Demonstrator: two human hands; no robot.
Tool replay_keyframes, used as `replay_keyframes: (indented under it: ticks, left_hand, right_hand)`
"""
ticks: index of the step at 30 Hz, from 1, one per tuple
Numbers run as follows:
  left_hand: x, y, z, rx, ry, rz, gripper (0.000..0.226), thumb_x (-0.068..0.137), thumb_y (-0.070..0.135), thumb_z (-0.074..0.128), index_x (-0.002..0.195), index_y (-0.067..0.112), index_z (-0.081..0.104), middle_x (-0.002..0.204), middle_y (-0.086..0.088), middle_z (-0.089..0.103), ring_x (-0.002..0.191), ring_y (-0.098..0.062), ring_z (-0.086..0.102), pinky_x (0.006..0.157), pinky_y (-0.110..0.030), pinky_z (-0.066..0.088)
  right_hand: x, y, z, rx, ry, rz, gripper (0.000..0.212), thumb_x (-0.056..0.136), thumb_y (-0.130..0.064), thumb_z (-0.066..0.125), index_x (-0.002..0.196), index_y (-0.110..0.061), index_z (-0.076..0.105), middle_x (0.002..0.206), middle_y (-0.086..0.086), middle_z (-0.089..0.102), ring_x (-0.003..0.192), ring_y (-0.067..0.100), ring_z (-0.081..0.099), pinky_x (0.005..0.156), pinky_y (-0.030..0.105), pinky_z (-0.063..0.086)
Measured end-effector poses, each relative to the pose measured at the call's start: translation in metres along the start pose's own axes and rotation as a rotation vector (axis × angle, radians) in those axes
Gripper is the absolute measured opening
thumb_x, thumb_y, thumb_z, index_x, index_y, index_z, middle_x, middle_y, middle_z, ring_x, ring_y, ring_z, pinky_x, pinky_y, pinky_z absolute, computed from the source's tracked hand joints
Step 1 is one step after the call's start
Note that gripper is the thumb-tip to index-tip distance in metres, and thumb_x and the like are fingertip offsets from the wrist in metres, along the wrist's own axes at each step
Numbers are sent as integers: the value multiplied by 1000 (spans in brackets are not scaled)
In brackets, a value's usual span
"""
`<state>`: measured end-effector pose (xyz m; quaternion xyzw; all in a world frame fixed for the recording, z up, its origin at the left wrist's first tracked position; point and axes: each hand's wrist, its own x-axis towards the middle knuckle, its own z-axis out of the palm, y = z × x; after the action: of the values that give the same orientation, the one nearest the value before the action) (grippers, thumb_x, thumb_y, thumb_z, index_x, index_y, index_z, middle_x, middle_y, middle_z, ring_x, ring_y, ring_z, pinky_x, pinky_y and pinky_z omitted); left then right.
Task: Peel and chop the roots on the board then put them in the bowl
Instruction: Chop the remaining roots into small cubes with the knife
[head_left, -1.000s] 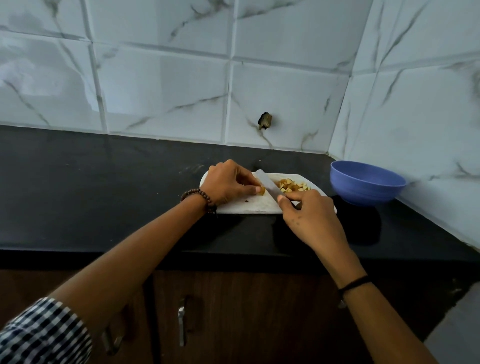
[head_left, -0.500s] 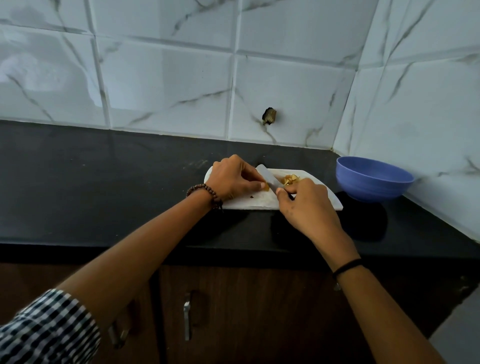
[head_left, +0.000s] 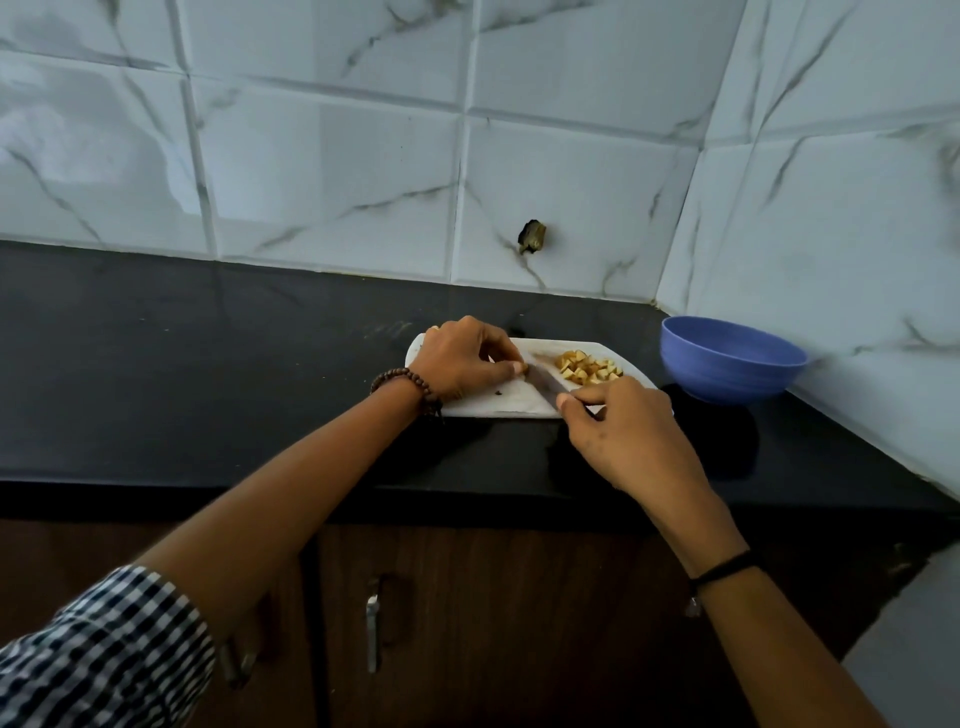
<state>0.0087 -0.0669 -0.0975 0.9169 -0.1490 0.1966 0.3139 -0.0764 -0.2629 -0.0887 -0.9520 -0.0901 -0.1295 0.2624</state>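
1. The left hand (head_left: 462, 358) is curled on the white board (head_left: 498, 406), its fingers (head_left: 501, 349) pinching a small root piece (head_left: 524, 369).
2. Just right of those fingers the knife (head_left: 545, 383) slants across the board, gripped by the right hand (head_left: 623, 436).
3. Past the blade lie the chopped pieces (head_left: 589, 368); further right, a blue bowl (head_left: 727, 364) stands on the black desk (head_left: 208, 374).
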Motion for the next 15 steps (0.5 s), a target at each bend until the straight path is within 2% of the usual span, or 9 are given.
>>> replay_keyframes:
  ticks: [3,7,12,15]
  left_hand:
    - [2,0,0,39,11,-32,15,84,39,67,94,30,73,84,17,67,89,-6,62,103,-45,41]
    - [3,0,2,99,18,-22,15,85,42,64,94,32,71,83,22,63,86,-4,59,106,-45,35]
    - [4,3,4,203,-18,52,30,82,58,62,96,33,67,96,21,67,81,1,52,97,-41,32]
    - [5,4,4,225,-24,91,27,85,55,61,97,33,67,97,19,66,80,1,50,93,-38,33]
  right_hand:
    - [-3,7,-1,164,52,18,36,99,-43,52,127,-24,65,90,1,65,67,9,62,50,22,47]
    - [1,13,-4,376,-12,96,35,98,-39,56,129,-23,63,75,4,70,52,7,58,41,18,41]
    - [2,15,-6,404,-25,82,36,98,-38,56,130,-23,63,71,5,69,47,5,54,39,18,39]
    - [2,15,-5,407,-3,78,37,98,-38,57,131,-23,62,71,5,69,46,5,54,38,17,39]
